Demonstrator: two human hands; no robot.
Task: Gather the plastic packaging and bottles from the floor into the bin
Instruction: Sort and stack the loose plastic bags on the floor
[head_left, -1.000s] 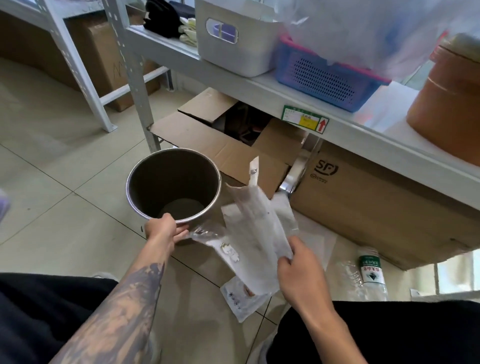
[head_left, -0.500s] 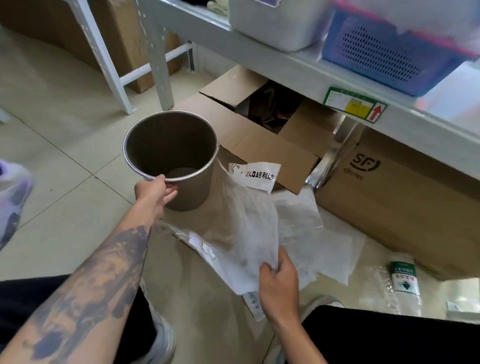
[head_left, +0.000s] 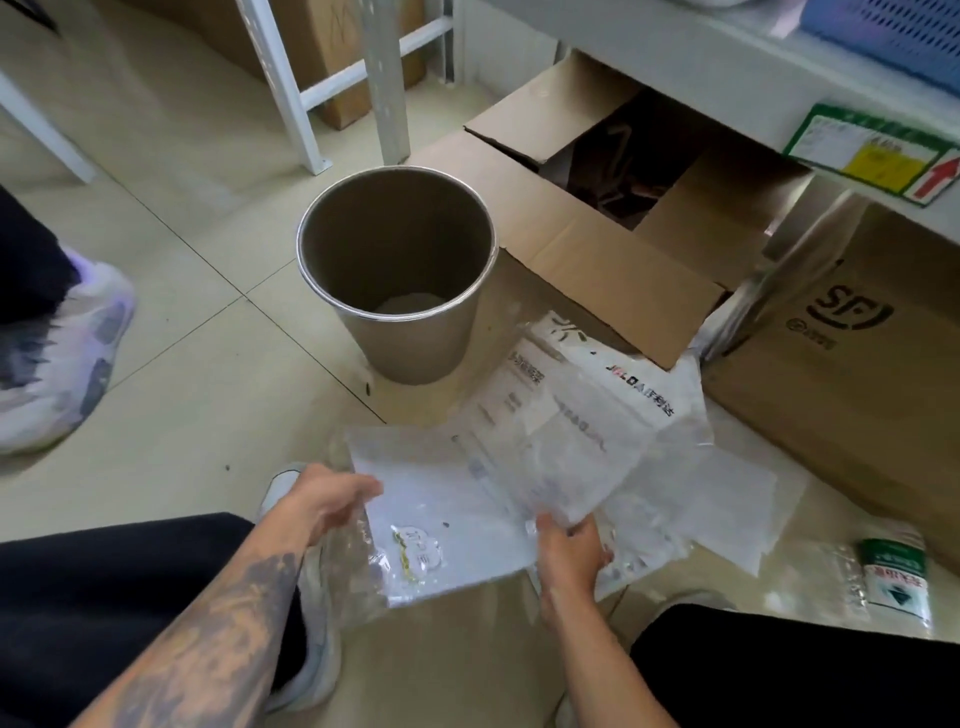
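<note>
Near the camera, low over the floor (head_left: 197, 415), the bags (head_left: 519, 467) are fanned between both hands. The left hand (head_left: 332, 499) pinches the near-left corner and the right hand (head_left: 571, 551) grips the near edge, probably to bunch them into one load. More sheets lie flat underneath. One bag reads "JALA" with Chinese characters. Just beyond stands the bin (head_left: 415, 343), upright and open-mouthed, close enough to drop into. At near right lies a bottle (head_left: 893, 577) with a green label. Far right, a box (head_left: 852, 332) shows "SF".

tiled floor (head_left: 171, 374), bin (head_left: 415, 343), bottle (head_left: 893, 582), cardboard boxes (head_left: 852, 374)
</note>
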